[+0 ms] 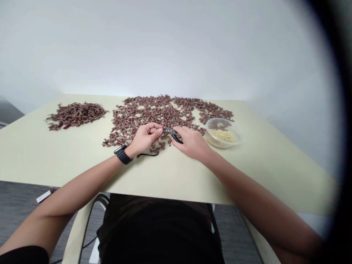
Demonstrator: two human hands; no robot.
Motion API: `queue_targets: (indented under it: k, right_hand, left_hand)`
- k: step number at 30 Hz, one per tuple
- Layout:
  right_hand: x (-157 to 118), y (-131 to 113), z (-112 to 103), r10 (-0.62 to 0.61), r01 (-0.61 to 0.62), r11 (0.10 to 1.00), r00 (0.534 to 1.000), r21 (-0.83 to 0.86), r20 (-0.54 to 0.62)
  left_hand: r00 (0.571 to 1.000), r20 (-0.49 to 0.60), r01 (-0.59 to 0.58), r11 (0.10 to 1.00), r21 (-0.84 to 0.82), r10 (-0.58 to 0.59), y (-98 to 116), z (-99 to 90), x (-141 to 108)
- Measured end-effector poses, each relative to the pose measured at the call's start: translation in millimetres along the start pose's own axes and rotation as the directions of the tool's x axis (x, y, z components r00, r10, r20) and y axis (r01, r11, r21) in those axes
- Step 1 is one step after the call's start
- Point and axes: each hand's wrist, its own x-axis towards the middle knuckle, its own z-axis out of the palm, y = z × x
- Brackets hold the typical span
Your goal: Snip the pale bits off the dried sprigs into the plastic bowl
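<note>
My right hand is closed round the dark handles of a pair of pliers. The metal jaws point left and reach the fingertips of my left hand. Those fingers are pinched together at the jaws, on something too small to make out. Under and beyond both hands spreads a wide layer of small reddish-brown pieces, too fine to tell their kind. To the right of my right hand stands a clear round plastic tub with small yellow bits inside.
A denser heap of similar brown pieces lies on the left of the pale yellow table. Near my left wrist is a thin black cord-like thing. A white wall rises behind the table. Chair arms flank my lap.
</note>
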Motion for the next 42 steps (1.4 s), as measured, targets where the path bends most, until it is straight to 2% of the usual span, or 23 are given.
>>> queue_targets:
  k: [3,9,13,20,23,28,33,37,42]
  right_hand:
    - [1,-2,-1,0.004,-0.005,0.998,1.000,0.059,0.024]
    - [0,-4,4,0.080,-0.109,0.958,0.990,0.265,0.119]
    - [2,-1,9,0.114,-0.183,0.887,0.977,0.423,0.182]
    - [7,-1,6,0.065,-0.195,0.780,0.970,0.595,0.233]
    - [6,-5,4,0.112,-0.293,0.691,0.946,0.661,0.303]
    - [4,-8,2,0.189,-0.493,0.499,0.865,0.713,0.466]
    - [5,-9,-5,0.160,-0.572,0.369,0.816,0.733,0.556]
    - [5,-8,-5,0.145,-0.591,0.320,0.803,0.740,0.579]
    - [5,-6,-1,0.144,-0.590,0.322,0.803,0.740,0.578]
  left_hand:
    - [1.000,0.003,-0.001,1.000,0.018,0.001,0,-0.3,0]
    - [1.000,0.000,0.008,0.999,0.044,-0.008,4,2.4,-2]
    - [1.000,-0.010,0.005,0.999,0.043,-0.004,5,4.8,-3]
    - [1.000,-0.025,-0.006,0.993,0.121,0.009,3,5.2,-4]
    - [0.999,-0.028,-0.026,0.986,0.163,0.031,2,5.0,-5]
    - [0.999,-0.029,-0.040,0.981,0.189,0.046,2,5.3,-5]
    - [0.998,-0.029,-0.051,0.977,0.209,0.058,2,5.5,-5]
    - [0.998,-0.031,-0.051,0.970,0.239,0.060,1,5.0,-5]
    - [0.998,-0.037,-0.041,0.975,0.219,0.051,1,5.5,-5]
